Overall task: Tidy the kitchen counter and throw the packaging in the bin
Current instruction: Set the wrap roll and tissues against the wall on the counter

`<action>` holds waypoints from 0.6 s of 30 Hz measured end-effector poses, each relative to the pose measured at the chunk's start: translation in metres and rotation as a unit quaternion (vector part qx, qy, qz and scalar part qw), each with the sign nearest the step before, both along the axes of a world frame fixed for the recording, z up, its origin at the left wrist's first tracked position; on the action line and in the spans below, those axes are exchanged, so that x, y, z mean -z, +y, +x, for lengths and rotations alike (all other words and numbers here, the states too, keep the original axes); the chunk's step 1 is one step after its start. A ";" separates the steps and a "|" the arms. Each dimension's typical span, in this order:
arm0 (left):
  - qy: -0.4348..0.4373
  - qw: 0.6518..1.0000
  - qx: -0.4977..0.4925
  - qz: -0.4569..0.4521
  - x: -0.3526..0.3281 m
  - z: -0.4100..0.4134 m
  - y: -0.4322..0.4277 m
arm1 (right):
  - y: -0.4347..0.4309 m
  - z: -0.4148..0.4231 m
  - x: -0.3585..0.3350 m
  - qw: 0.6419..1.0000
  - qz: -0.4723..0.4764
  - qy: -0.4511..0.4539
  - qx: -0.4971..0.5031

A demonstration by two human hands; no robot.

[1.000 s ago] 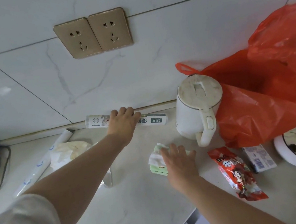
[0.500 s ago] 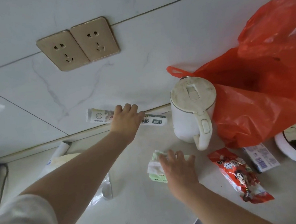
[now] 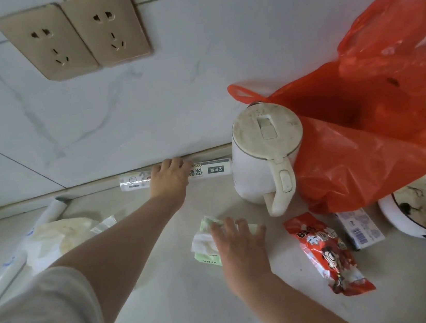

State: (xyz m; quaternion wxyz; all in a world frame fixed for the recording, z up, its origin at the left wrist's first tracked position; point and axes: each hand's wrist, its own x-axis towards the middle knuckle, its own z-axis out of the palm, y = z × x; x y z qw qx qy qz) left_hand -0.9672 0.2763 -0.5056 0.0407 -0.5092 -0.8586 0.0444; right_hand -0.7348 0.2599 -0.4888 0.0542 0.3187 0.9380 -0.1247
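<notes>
While the red plastic bag (image 3: 368, 154) and kettle (image 3: 266, 132) stay put, your left hand (image 3: 169, 179), fingers curled over the food-wrap roll (image 3: 207, 171) at the wall's foot, has slid it up to the kettle; your right hand (image 3: 240, 247) rests flat-fingered on the green tissue pack (image 3: 207, 257). Nothing is binned yet.

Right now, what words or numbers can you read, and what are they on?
"保", upside down, on the roll the left hand grips; the rest is covered or too small.
Green pack under the right hand: letters cut off, unreadable.
Red snack packet: white characters, blurred.
Barcode box: print too small.
</notes>
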 end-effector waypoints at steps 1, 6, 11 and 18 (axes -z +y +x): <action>-0.004 1.000 -0.002 0.006 0.003 -0.001 0.001 | -0.001 0.000 0.000 1.000 0.000 0.003 -0.001; -0.014 1.000 -0.014 0.012 0.015 -0.002 0.010 | -0.002 0.001 -0.003 1.000 0.023 0.009 0.008; -0.010 0.999 -0.039 -0.019 0.022 0.002 0.015 | -0.002 0.000 -0.001 0.999 0.039 0.002 0.002; -0.006 0.999 -0.037 0.025 0.031 0.007 0.009 | -0.002 0.000 0.003 0.999 0.054 -0.003 -0.002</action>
